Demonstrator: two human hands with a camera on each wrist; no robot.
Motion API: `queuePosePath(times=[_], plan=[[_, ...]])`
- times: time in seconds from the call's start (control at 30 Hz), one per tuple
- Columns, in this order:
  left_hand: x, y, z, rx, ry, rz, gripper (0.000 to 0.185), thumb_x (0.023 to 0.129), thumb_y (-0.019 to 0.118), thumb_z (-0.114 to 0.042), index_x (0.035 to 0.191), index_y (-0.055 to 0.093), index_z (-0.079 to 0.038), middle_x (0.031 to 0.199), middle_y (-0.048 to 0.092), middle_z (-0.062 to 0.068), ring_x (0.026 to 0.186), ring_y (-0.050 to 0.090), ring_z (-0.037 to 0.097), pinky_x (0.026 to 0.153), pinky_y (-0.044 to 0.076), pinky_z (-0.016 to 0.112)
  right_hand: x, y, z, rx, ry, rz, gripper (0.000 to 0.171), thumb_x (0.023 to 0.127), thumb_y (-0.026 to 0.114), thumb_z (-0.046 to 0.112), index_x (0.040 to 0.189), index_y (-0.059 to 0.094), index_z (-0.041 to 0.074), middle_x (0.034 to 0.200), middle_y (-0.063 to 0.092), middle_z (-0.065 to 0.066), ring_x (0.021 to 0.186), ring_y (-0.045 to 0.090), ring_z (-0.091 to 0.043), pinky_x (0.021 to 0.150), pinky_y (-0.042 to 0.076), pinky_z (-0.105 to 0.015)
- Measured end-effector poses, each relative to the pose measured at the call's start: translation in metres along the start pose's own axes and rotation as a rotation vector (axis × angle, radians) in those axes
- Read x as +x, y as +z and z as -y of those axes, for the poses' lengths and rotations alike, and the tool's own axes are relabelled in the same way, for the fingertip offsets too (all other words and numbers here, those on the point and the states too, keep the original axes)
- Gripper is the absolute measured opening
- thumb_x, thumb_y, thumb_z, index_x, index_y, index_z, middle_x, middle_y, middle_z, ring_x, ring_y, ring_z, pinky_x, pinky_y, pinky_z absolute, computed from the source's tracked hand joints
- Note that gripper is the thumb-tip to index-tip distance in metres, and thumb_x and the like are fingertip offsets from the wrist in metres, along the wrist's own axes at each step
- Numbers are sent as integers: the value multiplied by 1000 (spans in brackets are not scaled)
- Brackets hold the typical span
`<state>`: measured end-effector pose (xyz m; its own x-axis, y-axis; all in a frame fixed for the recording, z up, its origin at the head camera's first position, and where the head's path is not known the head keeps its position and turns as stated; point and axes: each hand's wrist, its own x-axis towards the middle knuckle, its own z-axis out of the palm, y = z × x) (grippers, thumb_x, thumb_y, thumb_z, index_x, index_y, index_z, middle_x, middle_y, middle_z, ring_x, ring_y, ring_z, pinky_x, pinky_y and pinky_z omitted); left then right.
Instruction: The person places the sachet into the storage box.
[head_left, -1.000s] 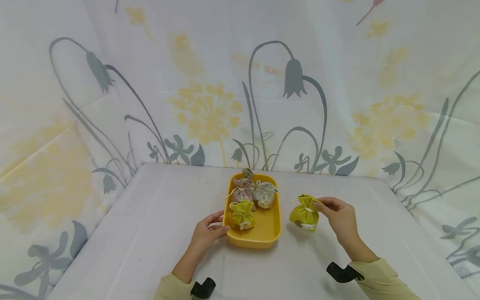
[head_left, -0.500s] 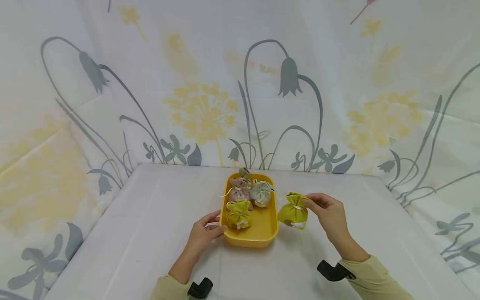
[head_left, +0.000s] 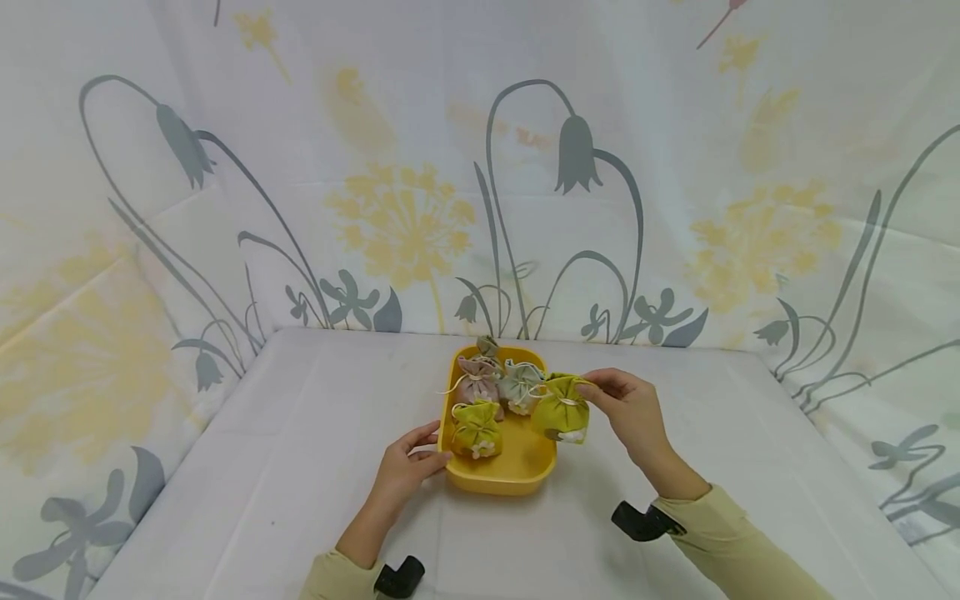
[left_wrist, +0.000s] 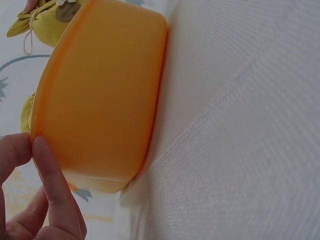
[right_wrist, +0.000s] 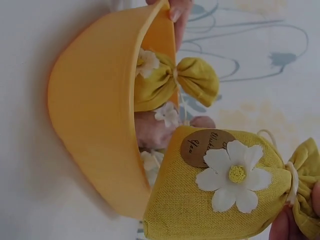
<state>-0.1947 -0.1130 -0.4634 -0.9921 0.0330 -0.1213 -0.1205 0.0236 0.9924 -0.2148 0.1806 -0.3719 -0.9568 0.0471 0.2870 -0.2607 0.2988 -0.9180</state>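
Observation:
My right hand [head_left: 628, 414] pinches the gathered neck of a yellow-green drawstring sachet [head_left: 559, 410], held up over the right rim of a yellow plastic basin [head_left: 517, 479]. In the right wrist view this sachet [right_wrist: 200, 200] shows a white fabric flower and a round brown tag with writing. My left hand [head_left: 402, 467] grips the basin's left rim between thumb and fingers. Inside the basin lie another yellow-green sachet [head_left: 477, 429], a pinkish one [head_left: 478, 382], a pale grey-green one [head_left: 519, 385] and, at the far end, a partly hidden olive-grey one [head_left: 487, 347].
The basin stands on a table with a white cover [head_left: 337, 408]. Behind it and at both sides hangs a white curtain [head_left: 420, 125] printed with grey and yellow flowers. Black camera mounts [head_left: 401, 577] sit at both wrists.
My right hand has carried the yellow-green sachet left, from beside the basin to over its right rim. My left hand keeps its grip on the basin. The view has shifted slightly.

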Motion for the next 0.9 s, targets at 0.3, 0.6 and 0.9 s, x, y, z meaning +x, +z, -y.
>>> queuePosePath(times=[0.3, 0.6, 0.9], plan=[[-2, 0, -3, -3, 1, 4, 54, 82, 71, -6, 132, 50, 1, 114, 51, 15, 87, 60, 16, 75, 55, 31, 11, 21, 3, -2, -9, 71, 16, 85, 68, 6, 95, 67, -5, 90, 66, -13, 78, 61, -14, 74, 52, -21], [-4, -1, -8, -10, -6, 16, 53, 83, 69, -3, 132, 49, 3, 114, 51, 16, 85, 60, 15, 76, 54, 33, 23, 41, -1, -19, -3, 84, 16, 84, 69, 8, 94, 67, -4, 90, 65, -12, 79, 60, -16, 72, 52, -21], [-16, 1, -26, -13, 0, 22, 51, 84, 67, -2, 130, 49, 6, 112, 50, 20, 84, 60, 15, 75, 54, 32, 30, 53, -9, -27, 43, 102, 14, 84, 69, 6, 94, 67, -4, 88, 66, -10, 78, 61, -15, 72, 53, -23]])
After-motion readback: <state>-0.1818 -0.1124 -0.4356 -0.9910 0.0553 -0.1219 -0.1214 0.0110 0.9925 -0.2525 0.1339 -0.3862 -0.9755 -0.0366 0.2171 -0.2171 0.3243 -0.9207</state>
